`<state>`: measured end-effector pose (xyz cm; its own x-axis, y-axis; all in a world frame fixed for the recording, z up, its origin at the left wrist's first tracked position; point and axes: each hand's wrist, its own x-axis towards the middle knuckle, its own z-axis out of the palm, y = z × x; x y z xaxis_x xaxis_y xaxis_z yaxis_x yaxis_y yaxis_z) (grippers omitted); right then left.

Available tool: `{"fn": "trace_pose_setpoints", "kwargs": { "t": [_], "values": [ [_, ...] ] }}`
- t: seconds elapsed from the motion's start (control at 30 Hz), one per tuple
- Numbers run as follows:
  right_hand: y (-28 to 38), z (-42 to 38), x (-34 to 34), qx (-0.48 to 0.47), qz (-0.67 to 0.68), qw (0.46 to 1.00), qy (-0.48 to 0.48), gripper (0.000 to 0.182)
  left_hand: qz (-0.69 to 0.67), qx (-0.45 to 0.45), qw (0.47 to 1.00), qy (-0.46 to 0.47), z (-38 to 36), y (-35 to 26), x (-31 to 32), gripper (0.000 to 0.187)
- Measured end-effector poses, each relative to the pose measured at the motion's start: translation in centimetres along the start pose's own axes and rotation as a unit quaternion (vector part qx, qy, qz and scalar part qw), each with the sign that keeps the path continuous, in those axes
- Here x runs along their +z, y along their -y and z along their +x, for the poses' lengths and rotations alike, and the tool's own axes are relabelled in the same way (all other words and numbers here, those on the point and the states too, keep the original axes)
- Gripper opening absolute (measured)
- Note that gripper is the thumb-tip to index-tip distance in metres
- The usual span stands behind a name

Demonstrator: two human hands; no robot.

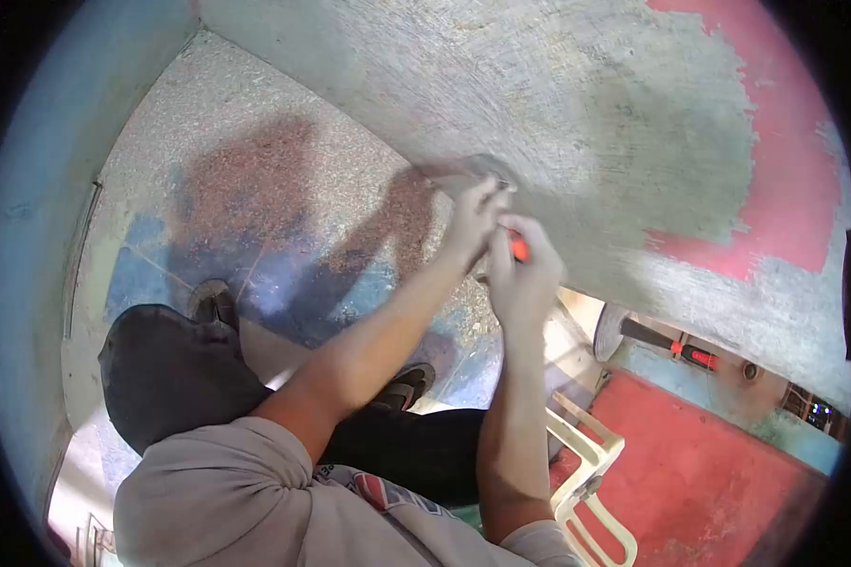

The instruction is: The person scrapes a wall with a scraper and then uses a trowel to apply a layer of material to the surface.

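Both hands are raised together near the lower part of a scraped grey wall [633, 142]. My right hand [525, 269] is wrapped round a tool with an orange-red handle [520, 248]. Just beside and beyond it, my left hand [477, 213] has its fingers curled at the front part of the tool, close to the wall; motion blurs its fingertips. The tool's tip is too blurred to make out.
Paint flakes [255, 180] litter the floor. A pale plastic chair [591, 454] stands beside my right arm, by a red surface [681, 463]. A tool with a black and red handle [695, 354] lies at the right. Pink paint [794, 189] remains on the wall.
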<state>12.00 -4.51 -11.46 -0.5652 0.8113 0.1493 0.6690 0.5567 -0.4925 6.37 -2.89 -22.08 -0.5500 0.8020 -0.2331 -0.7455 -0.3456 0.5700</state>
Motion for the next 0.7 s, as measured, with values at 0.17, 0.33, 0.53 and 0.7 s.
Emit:
{"fn": "trace_pose_setpoints", "kwargs": {
  "t": [0.17, 0.33, 0.53, 0.7],
  "values": [
    [1.9, 0.0, -1.4, -0.002, 0.003, 1.000, -0.006, 0.015, -0.041, -0.049, 0.998, 0.016, -0.5, -1.4, 0.5, 0.013],
    [-0.2, 0.3, -0.3, 0.020, 0.022, 1.000, -0.003, 0.015, -0.049, -0.056, 0.997, 0.015, 0.4, -0.6, -0.1, 0.011],
    [4.5, -0.8, -3.0, 0.050, 0.048, 0.997, -0.022, 0.016, 0.062, 0.035, 0.997, 0.027, -1.5, -4.1, 2.6, 0.011],
    [-1.3, 0.4, 2.2, -0.021, -0.003, 0.999, 0.036, 0.014, 0.082, -0.002, 0.997, -0.002, 0.5, -0.1, -2.1, 0.013]
  ]
}}
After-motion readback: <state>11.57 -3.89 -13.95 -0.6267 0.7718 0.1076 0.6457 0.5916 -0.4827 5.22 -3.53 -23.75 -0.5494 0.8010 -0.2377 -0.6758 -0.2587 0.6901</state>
